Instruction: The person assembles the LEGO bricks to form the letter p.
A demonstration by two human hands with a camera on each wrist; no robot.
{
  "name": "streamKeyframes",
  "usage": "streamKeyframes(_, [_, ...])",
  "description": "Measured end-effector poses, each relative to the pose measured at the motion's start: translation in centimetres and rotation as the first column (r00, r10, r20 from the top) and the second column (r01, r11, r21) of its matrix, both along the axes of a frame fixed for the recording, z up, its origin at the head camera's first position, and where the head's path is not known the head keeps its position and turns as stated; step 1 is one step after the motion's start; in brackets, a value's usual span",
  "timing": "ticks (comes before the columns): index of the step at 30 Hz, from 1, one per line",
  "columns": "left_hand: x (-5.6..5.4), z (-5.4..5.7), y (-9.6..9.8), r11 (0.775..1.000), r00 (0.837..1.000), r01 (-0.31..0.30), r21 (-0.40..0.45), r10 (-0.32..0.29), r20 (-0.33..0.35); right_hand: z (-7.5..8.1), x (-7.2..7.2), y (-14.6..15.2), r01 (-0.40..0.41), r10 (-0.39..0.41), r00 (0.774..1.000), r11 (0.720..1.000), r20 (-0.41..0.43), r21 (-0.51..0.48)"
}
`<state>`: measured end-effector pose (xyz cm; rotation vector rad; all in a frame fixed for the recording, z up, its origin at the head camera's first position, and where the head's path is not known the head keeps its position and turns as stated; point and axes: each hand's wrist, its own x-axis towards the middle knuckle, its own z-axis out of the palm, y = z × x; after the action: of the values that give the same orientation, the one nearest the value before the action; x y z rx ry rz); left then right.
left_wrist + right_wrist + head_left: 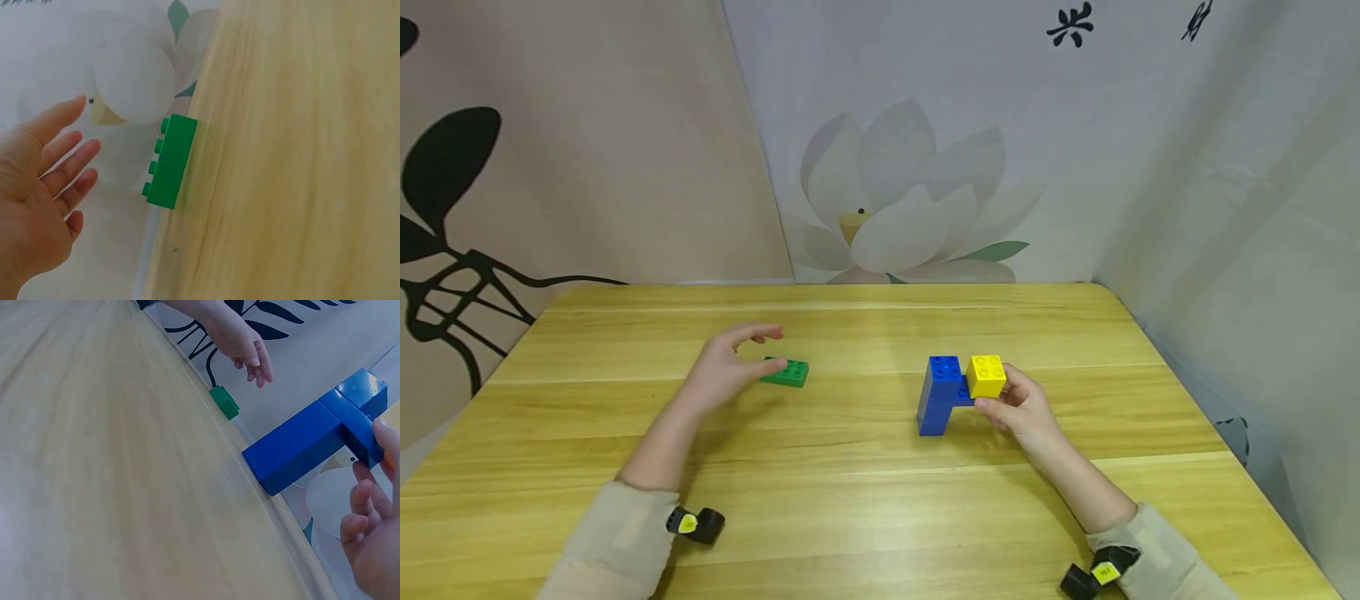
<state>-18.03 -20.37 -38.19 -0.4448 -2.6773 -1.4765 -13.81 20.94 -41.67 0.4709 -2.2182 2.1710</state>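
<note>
A green building brick [788, 373] with studs on top lies on the table at the left. My left hand [725, 367] hovers just above and beside it, fingers parted; the left wrist view shows a gap between fingers and brick [172, 164]. Toward the right stands an upright tower of blue bricks [936, 404], with a flat blue arm reaching out sideways near its top. On that arm's outer end is a yellow brick [986, 377], which my right hand [1028, 417] pinches between thumb and fingers. In the right wrist view the yellow brick is mostly hidden.
The wooden table [865, 500] runs back to a light curtain [917, 50] printed with a flower. Another curtain hangs along the right side. Each wrist carries a black strap with a small camera [706, 527].
</note>
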Motion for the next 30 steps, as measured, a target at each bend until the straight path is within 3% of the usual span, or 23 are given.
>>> streamKeyframes(12, [-0.9, -1.9, -1.3, 0.998, 0.993, 0.033, -0.053, -0.027, 0.113, 0.0, 0.0, 0.1, -0.005, 0.005, 1.000, 1.000, -0.010, -0.007])
streamKeyframes(30, [-1.6, -4.7, -1.5, 0.997, 0.989, 0.065, -0.039, -0.059, 0.133, 0.0, 0.0, 0.0, -0.002, 0.002, 1.000, 1.000, 0.002, -0.005])
